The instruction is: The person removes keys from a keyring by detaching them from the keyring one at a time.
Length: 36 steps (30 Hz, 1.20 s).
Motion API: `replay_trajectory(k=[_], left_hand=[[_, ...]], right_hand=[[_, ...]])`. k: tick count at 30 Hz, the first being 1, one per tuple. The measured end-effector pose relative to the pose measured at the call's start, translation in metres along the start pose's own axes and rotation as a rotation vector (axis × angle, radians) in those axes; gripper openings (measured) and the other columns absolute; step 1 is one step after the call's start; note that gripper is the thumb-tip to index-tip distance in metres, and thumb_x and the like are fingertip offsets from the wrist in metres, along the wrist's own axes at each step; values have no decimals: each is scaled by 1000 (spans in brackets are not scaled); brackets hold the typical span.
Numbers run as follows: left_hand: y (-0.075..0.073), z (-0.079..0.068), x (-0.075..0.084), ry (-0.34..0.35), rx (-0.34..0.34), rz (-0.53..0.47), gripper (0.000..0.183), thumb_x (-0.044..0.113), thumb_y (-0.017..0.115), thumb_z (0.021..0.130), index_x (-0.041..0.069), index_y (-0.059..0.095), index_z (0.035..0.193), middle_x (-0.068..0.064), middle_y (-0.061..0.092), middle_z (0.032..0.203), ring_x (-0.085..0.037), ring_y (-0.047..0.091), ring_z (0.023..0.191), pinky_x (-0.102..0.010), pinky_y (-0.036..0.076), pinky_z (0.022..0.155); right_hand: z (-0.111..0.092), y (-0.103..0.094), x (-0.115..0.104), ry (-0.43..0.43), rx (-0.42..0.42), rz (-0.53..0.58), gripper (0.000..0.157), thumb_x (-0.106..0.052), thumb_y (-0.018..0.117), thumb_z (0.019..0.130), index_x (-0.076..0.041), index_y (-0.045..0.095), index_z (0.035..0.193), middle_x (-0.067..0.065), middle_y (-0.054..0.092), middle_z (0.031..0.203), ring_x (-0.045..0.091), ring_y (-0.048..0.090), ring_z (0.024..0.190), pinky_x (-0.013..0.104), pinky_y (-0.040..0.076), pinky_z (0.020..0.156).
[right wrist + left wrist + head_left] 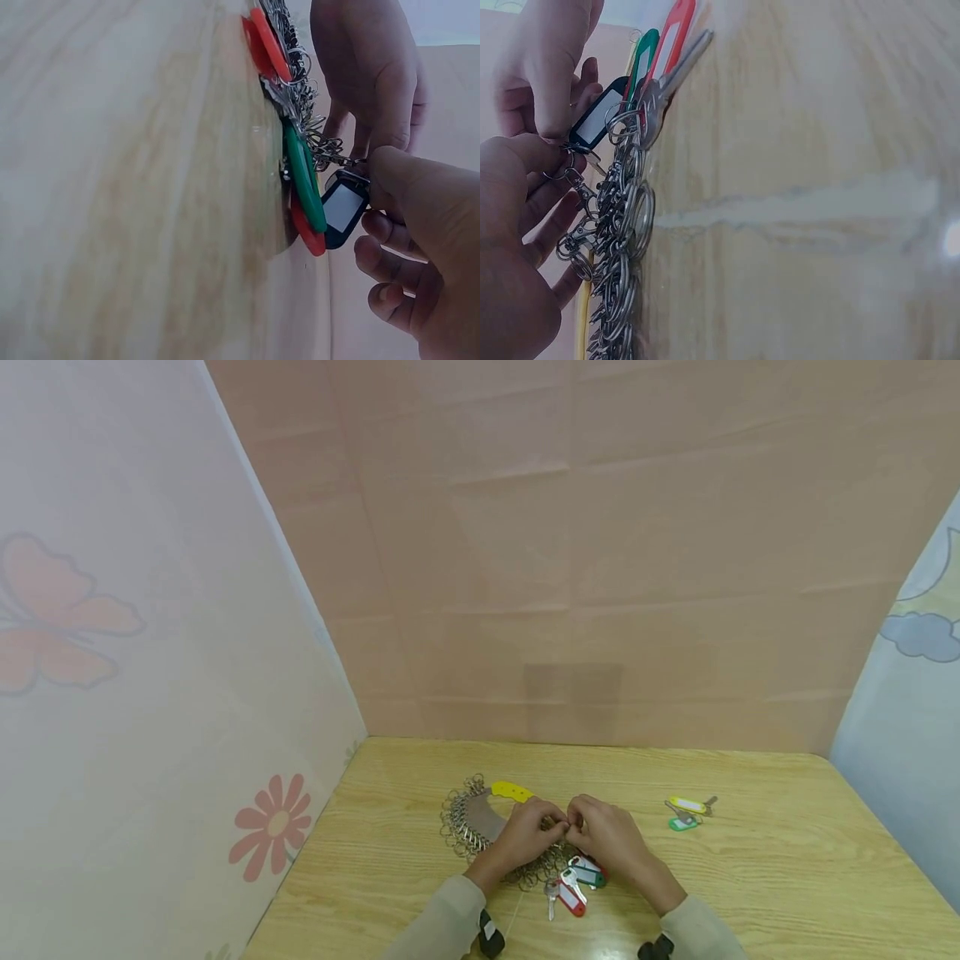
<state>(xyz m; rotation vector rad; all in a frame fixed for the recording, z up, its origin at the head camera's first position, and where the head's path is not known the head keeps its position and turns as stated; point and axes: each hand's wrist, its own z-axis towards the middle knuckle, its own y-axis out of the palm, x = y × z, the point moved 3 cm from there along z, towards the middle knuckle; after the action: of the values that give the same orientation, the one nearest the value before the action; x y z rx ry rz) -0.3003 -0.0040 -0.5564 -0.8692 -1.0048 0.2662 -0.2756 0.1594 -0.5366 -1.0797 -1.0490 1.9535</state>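
A fan-shaped brown board (pixel 480 818) with a yellow handle (pixel 512 791) lies on the table, its curved edge lined with metal rings and swivel clasps (pixel 615 240). Above its right side my left hand (pixel 532 831) and right hand (pixel 609 835) meet, fingertips touching. Both pinch a small metal key ring (pixel 559 166) beside a clasp; the fingers partly hide it. A black key tag (pixel 345 210) hangs at the pinched ring, next to my right fingers. Keys with red tags (pixel 572 898) and a green tag (pixel 301 176) are by the board's near right edge.
Further right on the wooden table (pixel 787 852) lie keys with a yellow tag (pixel 687 805) and a green tag (pixel 683 823). A brown sheet (pixel 480 568) stands behind the table, with printed panels (pixel 172 693) at both sides.
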Motion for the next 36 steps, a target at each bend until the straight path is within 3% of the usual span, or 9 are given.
replay_trajectory(k=[8, 14, 23, 28, 36], left_hand=[[1, 2, -3, 16, 8, -37, 15, 31, 61, 99, 29, 76, 101, 18, 70, 98, 3, 54, 96, -34, 41, 95], [1, 1, -2, 20, 12, -53, 14, 28, 62, 99, 24, 75, 100, 13, 72, 98, 1, 58, 94, -22, 46, 86], [-1, 1, -1, 22, 13, -103, 15, 26, 62, 99, 21, 75, 101, 9, 72, 98, 2, 61, 90, -18, 50, 78], [1, 1, -4, 28, 11, -103, 14, 27, 62, 99, 22, 75, 100, 10, 72, 97, 4, 60, 88, -17, 50, 78], [-2, 1, -1, 44, 12, -138, 15, 26, 62, 99, 20, 75, 100, 8, 73, 96, 3, 60, 88, -19, 50, 79]], right_hand=[[1, -1, -1, 52, -5, 3, 20, -17, 73, 81, -27, 56, 79, -17, 49, 73, 0, 34, 49, 20, 30, 44], [1, -2, 0, 102, -37, 29, 17, -18, 73, 81, -25, 58, 78, -16, 52, 73, 1, 39, 50, 21, 33, 45], [1, 2, 4, 127, -45, 39, 15, -20, 69, 83, -27, 57, 78, -15, 52, 72, 2, 38, 48, 21, 33, 44], [0, 1, 3, 107, -18, 50, 17, -16, 70, 82, -26, 57, 77, -15, 52, 72, 1, 37, 47, 20, 32, 43], [0, 0, 2, -1, 36, 45, 17, -12, 70, 80, -25, 58, 78, -14, 52, 72, -2, 35, 48, 18, 31, 43]])
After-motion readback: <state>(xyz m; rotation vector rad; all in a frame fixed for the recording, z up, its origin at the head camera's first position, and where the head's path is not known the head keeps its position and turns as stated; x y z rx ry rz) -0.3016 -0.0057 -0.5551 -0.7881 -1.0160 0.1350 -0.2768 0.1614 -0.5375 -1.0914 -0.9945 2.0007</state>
